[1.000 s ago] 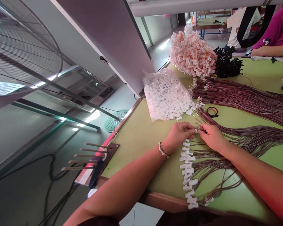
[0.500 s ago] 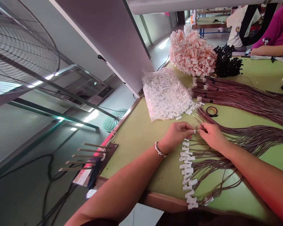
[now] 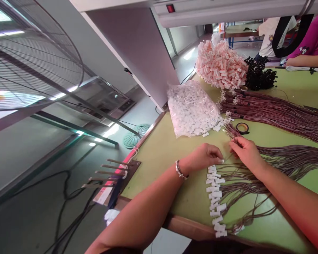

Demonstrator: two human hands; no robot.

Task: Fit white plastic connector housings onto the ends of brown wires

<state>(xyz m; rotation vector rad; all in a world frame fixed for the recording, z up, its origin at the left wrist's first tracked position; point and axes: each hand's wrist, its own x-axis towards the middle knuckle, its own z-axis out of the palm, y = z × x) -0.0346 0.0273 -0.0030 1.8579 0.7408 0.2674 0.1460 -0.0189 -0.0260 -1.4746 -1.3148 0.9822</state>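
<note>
My left hand (image 3: 205, 157) rests on the green table (image 3: 161, 155), fingers curled in a pinch on a small white connector at its fingertips. My right hand (image 3: 246, 152) is closed on a thin brown wire (image 3: 288, 155) just right of it, the wire's end pointing at the left fingertips. Below both hands lies a row of white connectors (image 3: 214, 197) fitted on brown wires (image 3: 243, 190). A bundle of loose brown wires runs off to the right from under my right hand.
A clear bag of white connectors (image 3: 192, 109) lies beyond the hands, a tape roll (image 3: 242, 127) beside it. Farther back sit a pink-and-white connector heap (image 3: 221, 65), black parts (image 3: 261, 74) and more wire bundles (image 3: 275, 109). Another person's arm (image 3: 307, 60) rests at the far right. A pronged metal rack (image 3: 113, 173) juts from the table's left edge.
My hands have drawn slightly apart, the right one shifting up and right along the wire. The camera view has moved a little.
</note>
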